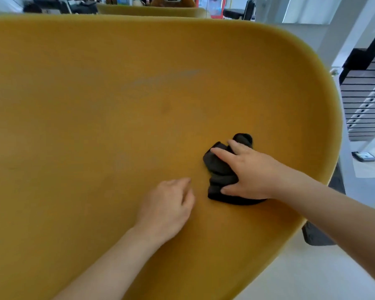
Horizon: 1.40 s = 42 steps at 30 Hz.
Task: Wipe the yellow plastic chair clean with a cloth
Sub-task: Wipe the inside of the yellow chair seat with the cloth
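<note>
The yellow plastic chair fills most of the view, its seat surface curving up to a rim at the top and right. A crumpled black cloth lies on the seat at the right. My right hand grips the cloth, thumb along its near edge and fingers spread over its top. My left hand rests on the bare seat just left of the cloth, fingers loosely curled, holding nothing. A faint grey smear marks the seat further up.
A weight stack of a gym machine stands to the right of the chair. A small dark device lies on the pale floor beside it. A second yellow chair back shows beyond the top rim.
</note>
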Each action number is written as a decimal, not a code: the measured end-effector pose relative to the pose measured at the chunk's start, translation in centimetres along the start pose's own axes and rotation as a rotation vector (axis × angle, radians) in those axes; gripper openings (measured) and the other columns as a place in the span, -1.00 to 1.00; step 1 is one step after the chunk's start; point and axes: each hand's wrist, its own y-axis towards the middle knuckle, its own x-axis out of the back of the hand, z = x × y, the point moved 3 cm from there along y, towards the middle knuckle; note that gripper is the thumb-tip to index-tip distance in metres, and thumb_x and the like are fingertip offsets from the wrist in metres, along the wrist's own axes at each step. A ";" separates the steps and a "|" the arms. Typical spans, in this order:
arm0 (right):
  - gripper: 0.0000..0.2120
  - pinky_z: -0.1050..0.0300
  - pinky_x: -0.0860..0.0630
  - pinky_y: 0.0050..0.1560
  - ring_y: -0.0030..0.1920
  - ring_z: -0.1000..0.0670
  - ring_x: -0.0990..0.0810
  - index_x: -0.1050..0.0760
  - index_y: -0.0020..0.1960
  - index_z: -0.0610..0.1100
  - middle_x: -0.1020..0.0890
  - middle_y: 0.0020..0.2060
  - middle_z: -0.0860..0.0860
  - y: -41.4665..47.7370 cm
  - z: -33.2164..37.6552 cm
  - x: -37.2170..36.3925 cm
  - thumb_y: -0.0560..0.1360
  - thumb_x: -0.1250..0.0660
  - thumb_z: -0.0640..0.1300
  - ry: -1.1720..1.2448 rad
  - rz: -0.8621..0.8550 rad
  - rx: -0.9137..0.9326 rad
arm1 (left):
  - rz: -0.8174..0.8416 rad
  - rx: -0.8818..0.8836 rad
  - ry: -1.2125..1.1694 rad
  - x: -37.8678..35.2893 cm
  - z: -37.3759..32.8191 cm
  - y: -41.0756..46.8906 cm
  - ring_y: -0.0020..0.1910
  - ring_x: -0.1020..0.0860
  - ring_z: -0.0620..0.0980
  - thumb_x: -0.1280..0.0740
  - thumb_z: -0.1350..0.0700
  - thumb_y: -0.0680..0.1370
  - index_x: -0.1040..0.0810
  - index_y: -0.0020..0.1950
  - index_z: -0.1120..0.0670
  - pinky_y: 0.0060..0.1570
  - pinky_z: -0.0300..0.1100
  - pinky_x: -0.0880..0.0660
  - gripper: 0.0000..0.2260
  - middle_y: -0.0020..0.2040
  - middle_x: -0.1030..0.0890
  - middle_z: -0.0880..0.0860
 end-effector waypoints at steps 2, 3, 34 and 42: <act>-0.09 -0.01 -0.28 0.45 0.56 -0.09 -0.06 0.09 0.57 0.12 0.05 0.58 -0.02 0.0 1.9 -0.8 0.43 -0.37 0.26 0.232 0.079 0.118 | -0.264 0.040 -0.112 1.3 0.9 0.3 0.22 -0.48 -0.05 -0.18 0.03 0.62 -0.51 0.31 0.00 0.19 -0.15 -0.42 -0.71 0.22 -0.56 -0.10; -0.14 -0.02 -0.30 0.43 0.53 -0.09 -0.15 -0.03 0.55 0.07 -0.08 0.56 -0.04 0.0 2.7 -1.0 0.42 -0.41 0.21 0.344 0.122 0.169 | -0.232 0.010 -0.128 1.2 0.7 0.4 0.23 -0.46 -0.07 -0.19 0.01 0.62 -0.49 0.33 -0.02 0.19 -0.20 -0.40 -0.70 0.21 -0.53 -0.14; -0.55 0.29 -0.15 0.38 0.50 0.10 -0.21 -0.20 0.52 0.06 -0.30 0.49 0.10 8.2 7.4 -2.5 0.65 -0.14 -0.09 0.812 -0.270 0.100 | 0.182 0.304 0.329 0.6 8.7 4.4 0.54 0.13 0.21 0.02 -0.12 0.60 0.08 0.58 -0.06 0.47 0.23 0.13 -0.44 0.59 0.09 0.07; -0.22 -0.38 0.09 0.43 0.56 -0.19 0.25 0.42 0.44 0.37 0.23 0.57 0.09 9.9 15.0 -4.5 0.36 0.13 0.56 0.074 -0.044 0.121 | 0.113 0.121 0.281 7.5 16.9 2.0 0.52 -0.10 0.02 -0.24 -0.20 0.54 -0.24 0.51 -0.07 0.46 0.01 -0.15 -0.44 0.55 -0.18 -0.03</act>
